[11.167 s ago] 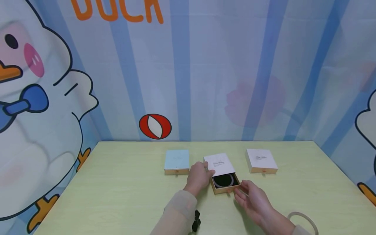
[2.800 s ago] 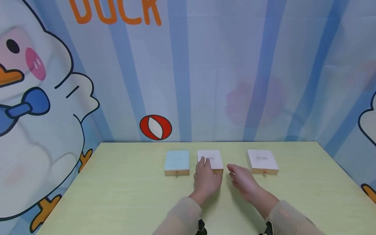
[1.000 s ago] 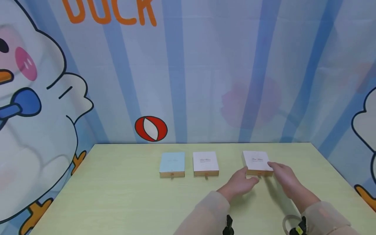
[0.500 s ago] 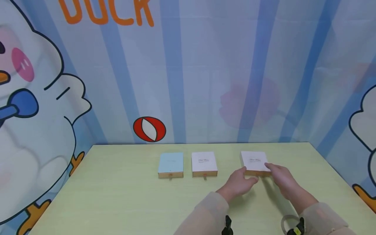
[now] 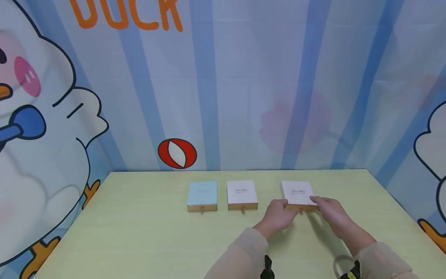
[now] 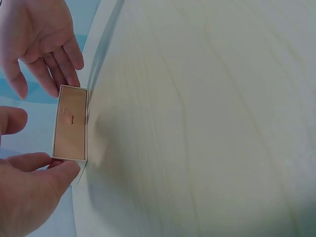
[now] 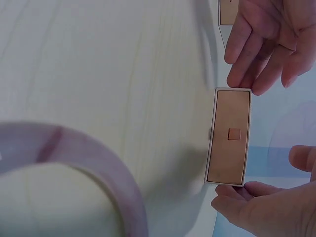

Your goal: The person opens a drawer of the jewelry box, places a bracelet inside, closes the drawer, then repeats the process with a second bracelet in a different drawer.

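In the head view, a white lidded gift box (image 5: 297, 192) with dark script lettering lies at the right end of a row on the table. My left hand (image 5: 278, 215) touches its left side, and my right hand (image 5: 332, 215) its right side, thumb at the front corner of the lid. The left wrist view shows the box's tan drawer front (image 6: 71, 128) with a small pull tab, pushed in. Fingertips of the left hand (image 6: 27, 192) press one end, those of the right hand (image 6: 37, 29) the other. In the right wrist view, the fingers look mostly straight.
A second white box (image 5: 242, 193) and a light blue box (image 5: 202, 195) stand to the left, both closed. A pale bangle (image 7: 133, 182) hangs at the right wrist. A striped duck-print backdrop (image 5: 240, 97) rises behind the pale wooden table (image 5: 146, 228).
Earlier, the middle box stood with its drawer pulled out, showing a ring-shaped item; it was then shut and squared up. Both hands moved right, and the right box has just shifted slightly left.
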{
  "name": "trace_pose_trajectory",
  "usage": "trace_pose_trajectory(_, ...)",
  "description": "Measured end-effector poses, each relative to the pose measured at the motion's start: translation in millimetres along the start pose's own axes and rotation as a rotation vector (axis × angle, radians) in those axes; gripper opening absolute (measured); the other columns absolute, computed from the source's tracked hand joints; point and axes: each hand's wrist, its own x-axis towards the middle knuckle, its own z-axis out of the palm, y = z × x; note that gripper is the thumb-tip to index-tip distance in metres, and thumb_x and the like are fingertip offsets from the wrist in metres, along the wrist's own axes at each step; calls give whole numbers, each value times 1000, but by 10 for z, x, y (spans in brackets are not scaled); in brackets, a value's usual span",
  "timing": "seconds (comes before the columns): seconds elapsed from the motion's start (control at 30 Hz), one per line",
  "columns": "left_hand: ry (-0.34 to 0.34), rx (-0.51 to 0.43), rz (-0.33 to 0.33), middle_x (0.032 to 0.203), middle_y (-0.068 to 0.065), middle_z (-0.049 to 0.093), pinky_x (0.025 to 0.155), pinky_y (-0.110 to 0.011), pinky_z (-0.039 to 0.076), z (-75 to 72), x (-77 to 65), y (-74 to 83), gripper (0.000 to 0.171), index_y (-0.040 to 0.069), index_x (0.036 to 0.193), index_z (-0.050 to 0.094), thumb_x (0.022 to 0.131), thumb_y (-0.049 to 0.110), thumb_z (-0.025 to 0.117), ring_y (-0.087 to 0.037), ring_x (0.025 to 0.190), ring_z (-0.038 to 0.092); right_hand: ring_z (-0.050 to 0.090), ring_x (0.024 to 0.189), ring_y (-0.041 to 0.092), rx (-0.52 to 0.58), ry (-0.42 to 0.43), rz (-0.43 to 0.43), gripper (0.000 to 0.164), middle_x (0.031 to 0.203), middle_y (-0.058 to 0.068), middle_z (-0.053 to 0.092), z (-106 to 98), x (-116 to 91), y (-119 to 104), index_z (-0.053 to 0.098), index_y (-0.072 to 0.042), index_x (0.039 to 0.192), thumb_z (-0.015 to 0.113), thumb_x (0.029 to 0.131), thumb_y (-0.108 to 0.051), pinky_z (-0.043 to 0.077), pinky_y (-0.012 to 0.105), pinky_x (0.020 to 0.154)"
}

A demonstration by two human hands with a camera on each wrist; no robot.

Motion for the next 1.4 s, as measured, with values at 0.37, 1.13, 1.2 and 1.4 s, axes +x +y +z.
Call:
trace_pose_trajectory(0.37, 76, -31, -6, 124, -10, 63, 61, -25, 40, -76, -11, -73, 38, 2, 121, 62, 88, 20, 60, -11, 69, 51, 17, 137, 50, -76, -2, -31, 67, 148, 34, 20, 75, -23, -11, 26, 16, 140, 36, 100, -37, 15, 61, 110)
trace_pose_trajectory(1.13, 132, -49, 4, 108, -8, 70, 75, -28, 51, -227, -39, -140, 26, 1, 106, 70, 85, 16, 67, -10, 88, 60, 26, 135, 49, -100, -3, -25, 63, 146, 35, 26, 154, -131, -54, 32, 16, 137, 38, 99, -33, 26, 58, 108)
trace_pose_trajectory(1.2, 131, -47, 4, 108, -8, 70, 75, -28, 51, -236, -49, -147, 26, 1, 106, 70, 85, 16, 67, -11, 89, 61, 26, 135, 49, -95, -4, -28, 63, 145, 35, 26, 164, -136, -45, 33, 17, 137, 38, 99, -33, 26, 57, 108)
trace_pose_trajectory(1.4, 138, -14, -1, 105, -9, 70, 72, -27, 51, -265, -92, -161, 24, 0, 103, 71, 83, 14, 68, -12, 87, 62, 29, 134, 47, -89, -7, -28, 63, 144, 34, 30, 195, -163, -22, 35, 17, 135, 40, 99, -34, 28, 56, 108)
